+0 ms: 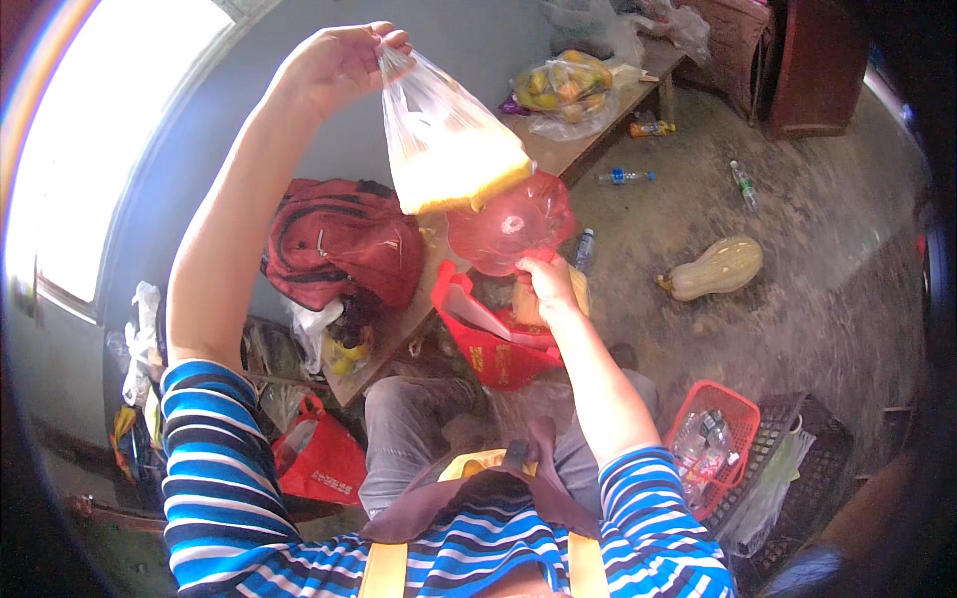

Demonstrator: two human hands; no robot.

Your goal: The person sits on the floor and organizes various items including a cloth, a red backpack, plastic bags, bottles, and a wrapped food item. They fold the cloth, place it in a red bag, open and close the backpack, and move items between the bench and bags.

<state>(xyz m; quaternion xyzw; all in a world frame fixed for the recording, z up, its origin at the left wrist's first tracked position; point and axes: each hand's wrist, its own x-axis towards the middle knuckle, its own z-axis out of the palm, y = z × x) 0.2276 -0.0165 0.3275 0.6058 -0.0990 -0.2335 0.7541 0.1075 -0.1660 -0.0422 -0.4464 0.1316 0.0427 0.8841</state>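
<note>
My left hand (340,63) is raised and grips the gathered top of a clear plastic bag (426,97). A yellow-edged block, perhaps bread (467,176), hangs in that bag, its face washed out by glare. With my right hand (548,282) I pinch the rim of a translucent red fluted plastic bowl (516,220), just below the hanging bag. Under the bowl a red carrier bag (497,351) with yellow print stands open in front of my knees. Another yellowish block (572,295) shows at its mouth, partly hidden by my right hand.
A red backpack (344,243) and a bag of fruit (564,86) rest on a wooden bench (583,142). On the floor lie a butternut squash (714,269) and several plastic bottles (626,177). A red basket (710,396) of bottles sits at right, a second red bag (318,456) at left.
</note>
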